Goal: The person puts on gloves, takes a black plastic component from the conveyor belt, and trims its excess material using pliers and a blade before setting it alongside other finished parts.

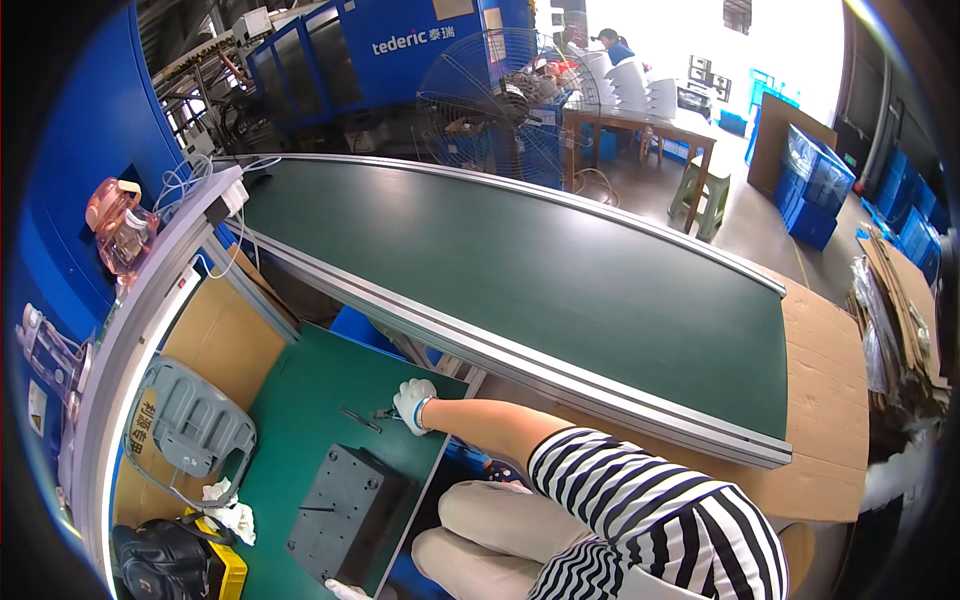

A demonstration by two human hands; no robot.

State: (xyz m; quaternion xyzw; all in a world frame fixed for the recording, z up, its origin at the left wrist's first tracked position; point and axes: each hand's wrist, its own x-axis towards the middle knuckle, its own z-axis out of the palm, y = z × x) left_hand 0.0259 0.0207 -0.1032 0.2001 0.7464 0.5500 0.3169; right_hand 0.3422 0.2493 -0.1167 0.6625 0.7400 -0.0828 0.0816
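Observation:
My right hand (412,403), in a white glove, is closed at the far edge of the green worktop (290,400). A small plier-like tool (386,413) pokes out of its fingers. Beside it on the worktop lies a slim dark tool (361,419). Nearer stands a dark grey, box-shaped plastic part (335,510) with several small holes and a thin dark peg on its face. Only a bit of my gloved left hand (346,590) shows, by the part's lower corner; its fingers are mostly cut off by the picture's edge.
A long green conveyor belt (520,270) with metal rails runs past the worktop. A grey folding chair (190,425), a white cloth (232,515), a black bag (165,560) and a yellow crate (232,572) crowd the left side. Behind stand a large fan (510,100) and a person (615,45).

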